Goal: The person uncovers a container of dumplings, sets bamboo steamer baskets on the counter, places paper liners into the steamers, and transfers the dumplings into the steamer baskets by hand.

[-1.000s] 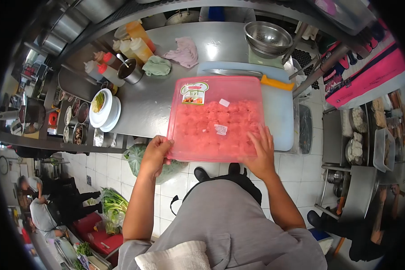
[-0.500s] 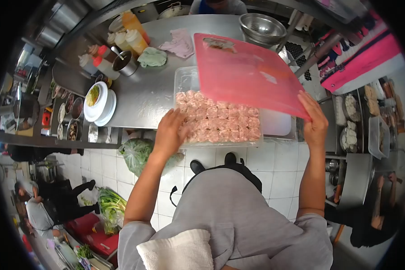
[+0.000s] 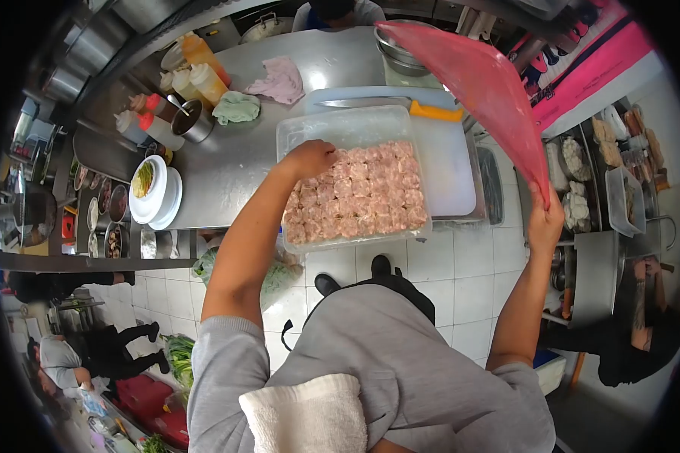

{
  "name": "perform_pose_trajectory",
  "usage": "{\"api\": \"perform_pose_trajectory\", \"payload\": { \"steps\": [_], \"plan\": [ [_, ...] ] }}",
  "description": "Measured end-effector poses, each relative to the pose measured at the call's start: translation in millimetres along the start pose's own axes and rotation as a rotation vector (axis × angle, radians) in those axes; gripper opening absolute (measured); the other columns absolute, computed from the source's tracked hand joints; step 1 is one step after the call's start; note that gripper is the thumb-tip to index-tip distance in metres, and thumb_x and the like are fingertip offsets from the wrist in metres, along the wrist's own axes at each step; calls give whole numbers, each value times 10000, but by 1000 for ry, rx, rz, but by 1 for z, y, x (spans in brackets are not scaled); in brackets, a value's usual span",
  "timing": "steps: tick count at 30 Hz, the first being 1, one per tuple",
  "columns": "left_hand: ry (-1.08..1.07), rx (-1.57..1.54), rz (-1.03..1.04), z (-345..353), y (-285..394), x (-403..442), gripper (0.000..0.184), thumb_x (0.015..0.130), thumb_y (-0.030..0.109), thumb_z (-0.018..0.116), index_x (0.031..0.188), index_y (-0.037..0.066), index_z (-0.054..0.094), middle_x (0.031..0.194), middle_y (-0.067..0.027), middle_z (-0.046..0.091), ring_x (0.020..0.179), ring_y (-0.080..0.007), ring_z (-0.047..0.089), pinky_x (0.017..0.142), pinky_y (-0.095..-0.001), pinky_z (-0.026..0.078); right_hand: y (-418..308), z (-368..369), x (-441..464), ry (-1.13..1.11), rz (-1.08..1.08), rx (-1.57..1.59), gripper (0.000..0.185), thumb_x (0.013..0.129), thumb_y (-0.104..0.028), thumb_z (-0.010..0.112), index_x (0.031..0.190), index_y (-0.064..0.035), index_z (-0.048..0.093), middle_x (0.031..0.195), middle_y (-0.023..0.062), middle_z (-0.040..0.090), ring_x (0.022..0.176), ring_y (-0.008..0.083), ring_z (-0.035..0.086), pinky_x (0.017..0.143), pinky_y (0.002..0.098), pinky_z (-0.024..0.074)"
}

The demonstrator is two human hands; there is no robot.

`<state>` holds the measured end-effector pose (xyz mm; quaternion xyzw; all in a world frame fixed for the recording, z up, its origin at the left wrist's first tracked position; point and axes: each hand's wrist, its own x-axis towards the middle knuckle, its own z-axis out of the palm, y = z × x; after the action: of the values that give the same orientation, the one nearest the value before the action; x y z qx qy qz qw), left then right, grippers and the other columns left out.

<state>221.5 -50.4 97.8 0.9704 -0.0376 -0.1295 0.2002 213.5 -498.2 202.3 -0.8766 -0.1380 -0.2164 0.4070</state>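
Observation:
My right hand (image 3: 545,219) grips the lower corner of a thin pink plastic sheet (image 3: 483,83), which bends and hangs up and to the right of the container. A clear plastic container (image 3: 340,124) holds several rows of pale pink raw minced-meat balls (image 3: 355,192), packed tightly. At the upper left of these rows is my left hand (image 3: 310,159), fingers curled together over the meat's edge; whatever is between them is hidden. Under the container's right side lies a white cutting board (image 3: 449,174), with a yellow-handled knife (image 3: 431,112) across its far part.
Squeeze bottles (image 3: 204,83), a sauce pot (image 3: 193,121), cloths (image 3: 279,81) and stacked white plates (image 3: 159,200) stand on the steel table at left. A metal colander (image 3: 400,60) sits behind the sheet. Food trays (image 3: 623,200) line the right. Other people work around the edges.
The pink sheet has swung up and right, off the container, uncovering the cutting board and knife. My left hand has moved from the container's near left side to the far left of the meat.

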Motion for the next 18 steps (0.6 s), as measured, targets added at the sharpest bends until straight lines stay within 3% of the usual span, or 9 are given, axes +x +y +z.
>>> {"api": "perform_pose_trajectory", "payload": {
  "steps": [11, 14, 16, 18],
  "plan": [
    [-56, -72, 17, -5, -3, -1, 363, 879, 322, 526, 1058, 35, 658, 1074, -186, 639, 1013, -358, 591, 886, -383, 461, 0, 3, -23, -18, 18, 24, 253, 924, -45, 561, 1165, 3, 623, 1107, 146, 658, 1032, 209, 621, 895, 290, 454],
    [-7, -66, 35, 2, -4, -3, 358, 875, 327, 534, 1051, 42, 661, 1043, -193, 638, 983, -361, 595, 867, -393, 464, -16, 9, -17, -18, -10, 73, 257, 917, -21, 557, 1163, 1, 625, 1109, 143, 659, 1036, 215, 621, 903, 295, 454],
    [116, -135, 109, 6, -5, -7, 325, 850, 304, 502, 891, 18, 651, 956, -235, 622, 918, -408, 584, 828, -461, 457, -24, 14, -12, -23, -38, 90, 262, 911, -4, 554, 1163, -2, 627, 1112, 139, 659, 1037, 217, 622, 910, 297, 453],
    [116, -124, 100, 6, -4, -9, 321, 852, 300, 491, 903, 23, 645, 967, -238, 618, 927, -413, 577, 831, -466, 453, -31, 20, -8, -44, -103, 96, 304, 878, 52, 546, 1163, -11, 631, 1123, 137, 655, 1041, 220, 622, 922, 301, 450]
  ]
}}
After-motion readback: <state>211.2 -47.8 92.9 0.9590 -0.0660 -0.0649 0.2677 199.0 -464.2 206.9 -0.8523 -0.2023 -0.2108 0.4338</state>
